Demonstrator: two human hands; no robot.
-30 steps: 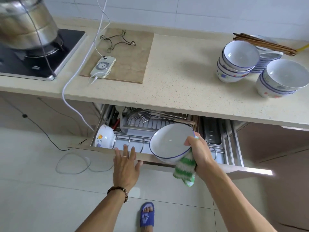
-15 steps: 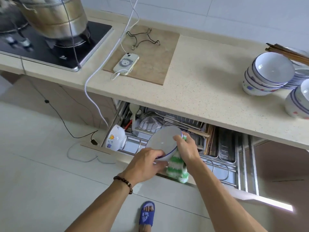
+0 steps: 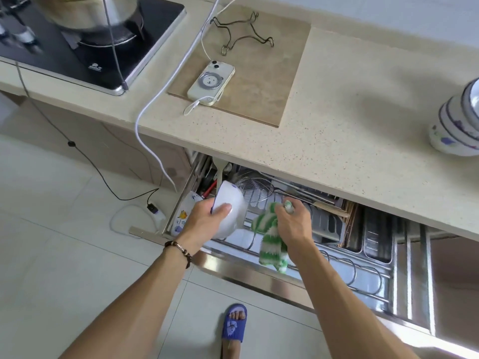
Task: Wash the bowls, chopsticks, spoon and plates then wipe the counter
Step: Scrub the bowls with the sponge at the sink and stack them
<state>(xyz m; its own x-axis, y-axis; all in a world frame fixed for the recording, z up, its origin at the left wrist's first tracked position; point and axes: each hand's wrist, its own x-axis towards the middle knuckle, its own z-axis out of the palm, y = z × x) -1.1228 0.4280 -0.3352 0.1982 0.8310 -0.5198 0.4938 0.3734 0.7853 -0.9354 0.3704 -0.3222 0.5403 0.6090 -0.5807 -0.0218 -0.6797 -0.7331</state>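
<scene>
**Now racking a washed bowl in the pull-out drawer**

Left hand point(image 3: 207, 220) is gripping a white bowl point(image 3: 230, 208) by its rim, thumb lying across the outer wall, and holding it over the left end of the open dish drawer point(image 3: 298, 286). Right hand point(image 3: 294, 224) is clutching a green-and-white striped cloth point(image 3: 270, 242) just beside the bowl, fingers curled round the cloth; whether the cloth is touching the bowl cannot be told.

Bowl is tipped on its side, foot facing up and toward the camera, mouth turned down and away toward the drawer's back. A round thing, so no true long axis; its rim plane is standing close to upright.

Judgement: the step is seating this bowl on edge next to the patterned bowl point(image 3: 184, 216) already standing at the drawer's left wall. Doing it well probably means keeping the rim vertical, lowering it between the wire loops point(image 3: 363, 270), and avoiding a knock against its neighbour or the wire skimmer point(image 3: 255, 191) behind.

More stacked bowls point(image 3: 456, 128) are waiting on the counter point(image 3: 350, 120), far right.
</scene>
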